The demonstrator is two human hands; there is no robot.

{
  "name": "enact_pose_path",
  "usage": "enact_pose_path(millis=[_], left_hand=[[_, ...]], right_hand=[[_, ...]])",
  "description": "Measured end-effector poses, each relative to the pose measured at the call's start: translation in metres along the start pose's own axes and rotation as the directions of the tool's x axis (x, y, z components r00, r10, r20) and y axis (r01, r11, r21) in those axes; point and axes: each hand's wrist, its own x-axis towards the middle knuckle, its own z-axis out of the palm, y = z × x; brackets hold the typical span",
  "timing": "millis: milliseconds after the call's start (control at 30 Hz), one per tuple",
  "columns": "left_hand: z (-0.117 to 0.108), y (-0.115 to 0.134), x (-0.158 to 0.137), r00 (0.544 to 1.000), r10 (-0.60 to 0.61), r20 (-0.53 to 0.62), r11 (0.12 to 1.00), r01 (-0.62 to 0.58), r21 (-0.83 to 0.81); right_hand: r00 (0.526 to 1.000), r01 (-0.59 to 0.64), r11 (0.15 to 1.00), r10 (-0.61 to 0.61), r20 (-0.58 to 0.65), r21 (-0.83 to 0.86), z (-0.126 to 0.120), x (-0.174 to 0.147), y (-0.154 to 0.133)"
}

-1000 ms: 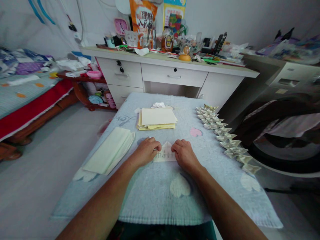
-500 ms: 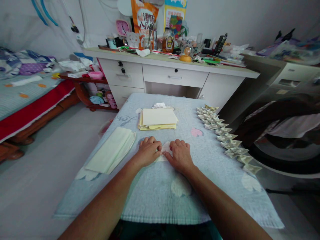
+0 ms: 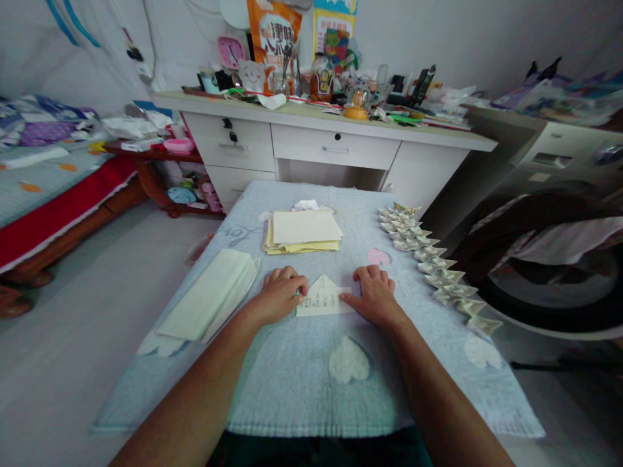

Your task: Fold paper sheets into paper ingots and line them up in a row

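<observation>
A small sheet of folded paper [image 3: 322,299], with a pointed top and lines of writing across its lower band, lies flat on the cloth-covered table. At its left end, my left hand [image 3: 283,293] has the thumb and curled index finger pinched on the edge. My right hand [image 3: 376,295] rests at the other end, fingers apart and the thumb touching the paper's right edge. Beyond the hands sits a stack of cream and yellow paper [image 3: 306,228]. Left of my left hand lies a pile of long pale green sheets [image 3: 209,295].
A row of folded paper boats [image 3: 433,263] runs along the table's right side. Crumpled white tissue [image 3: 305,205] is behind the stack. A cluttered white desk [image 3: 335,143] stands beyond the table, a washing machine [image 3: 549,259] at right and a bed [image 3: 63,194] at left.
My right hand has slid rightward, away from my left hand, uncovering the paper's middle and its writing. The left hand stays at the paper's left end. The whole view has shifted slightly.
</observation>
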Motion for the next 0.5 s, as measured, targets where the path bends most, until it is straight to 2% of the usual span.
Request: enact_pose_path(millis=[333, 500], left_hand=[[0.001, -0.006, 0.001, 1.000, 0.030, -0.004, 1.000, -0.030, -0.006], [0.002, -0.004, 0.003, 0.999, 0.048, -0.024, 0.999, -0.048, -0.002]], right_hand=[[0.991, 0.019, 0.997, -0.027, 0.128, 0.068, -0.011, 0.002, 0.012], [0.990, 0.064, 0.991, -0.078, 0.118, 0.114, -0.016, 0.001, 0.017]])
